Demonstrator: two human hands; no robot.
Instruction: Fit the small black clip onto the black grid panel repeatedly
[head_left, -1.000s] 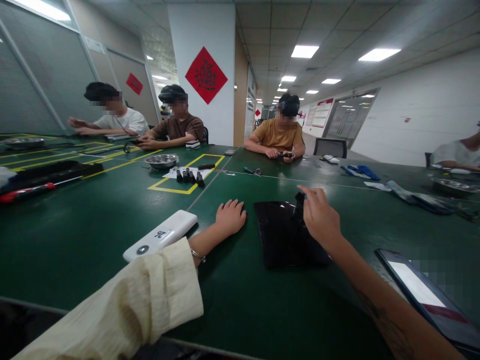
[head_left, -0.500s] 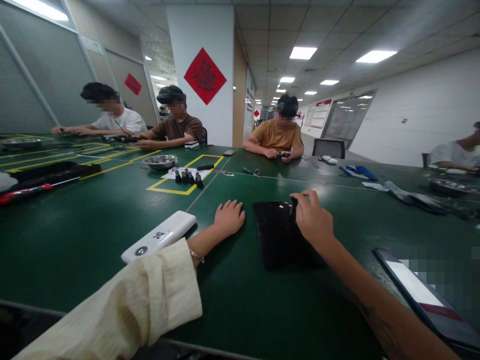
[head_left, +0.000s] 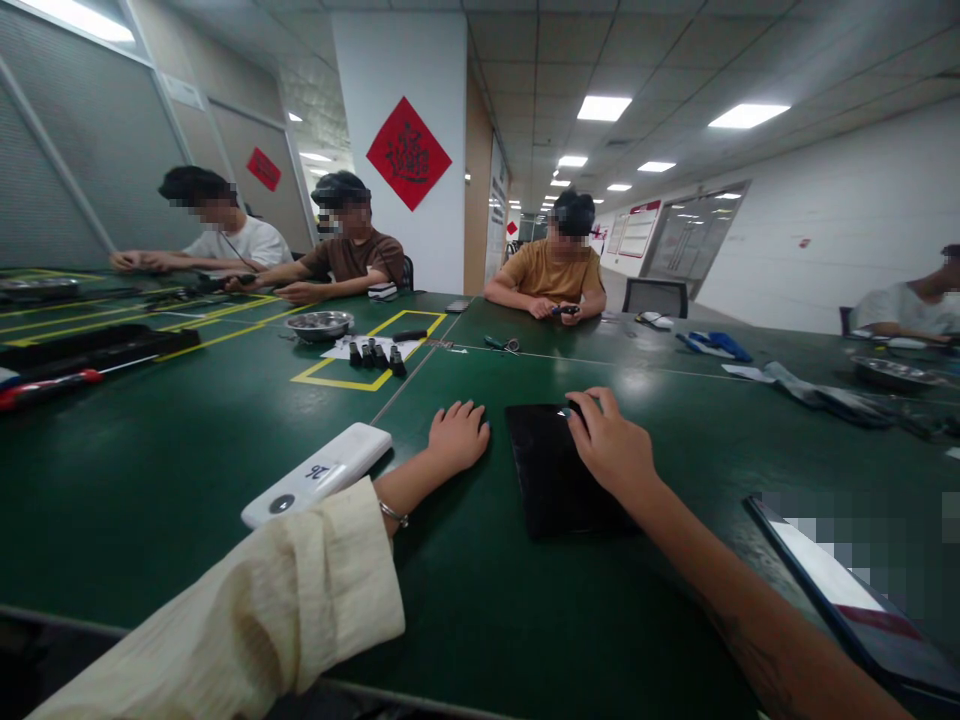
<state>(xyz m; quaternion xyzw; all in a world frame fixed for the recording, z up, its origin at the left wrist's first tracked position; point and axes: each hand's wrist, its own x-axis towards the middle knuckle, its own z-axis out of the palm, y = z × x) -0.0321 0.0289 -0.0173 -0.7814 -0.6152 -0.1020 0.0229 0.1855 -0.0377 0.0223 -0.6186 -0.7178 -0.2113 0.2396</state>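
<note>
A black tablet-like slab lies flat on the green table in front of me. My right hand rests on its far right corner with the fingers curled down over the edge; what they pinch is hidden. My left hand lies palm down on the table just left of the slab, fingers spread, holding nothing. A cream sleeve covers my left forearm.
A white power bank lies left of my left hand. A lit phone sits at the right. Farther off are a metal bowl, several small black parts in a yellow-taped box, scissors, and several seated people.
My right hand, which held a small dark piece above the slab's far edge, has come down and left onto the slab. My left hand has stayed put.
</note>
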